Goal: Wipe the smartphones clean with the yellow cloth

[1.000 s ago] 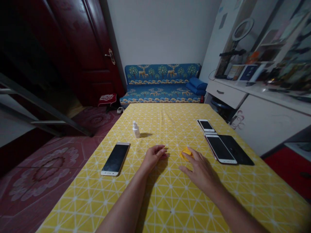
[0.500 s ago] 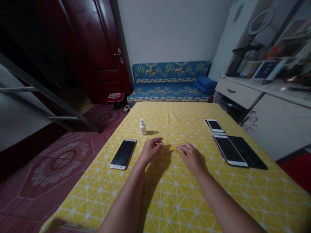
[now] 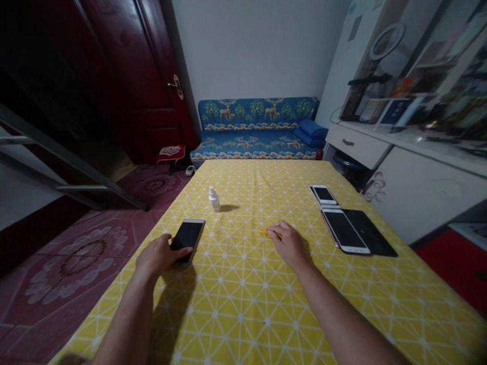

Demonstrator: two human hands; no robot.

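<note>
Phone (image 3: pixel 187 238): stiff, slick glass, likely fragile; safest taken by its long edges. Lies under the left hand (image 3: pixel 161 253), which rests flat and open across its lower end. Yellow cloth (image 3: pixel 267 232): small, light, probably soft; lies at the fingertips of the right hand (image 3: pixel 288 245), drawn narrow; any pinch cannot be told. White dropper bottle (image 3: pixel 214 200): upright, ahead of the left hand.

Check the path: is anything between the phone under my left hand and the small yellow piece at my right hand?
Nothing visible. Only the yellow patterned tablecloth lies between the phone under the left hand and the small yellow piece at the right hand. The white plastic bottle stands farther back, off that line.
</note>
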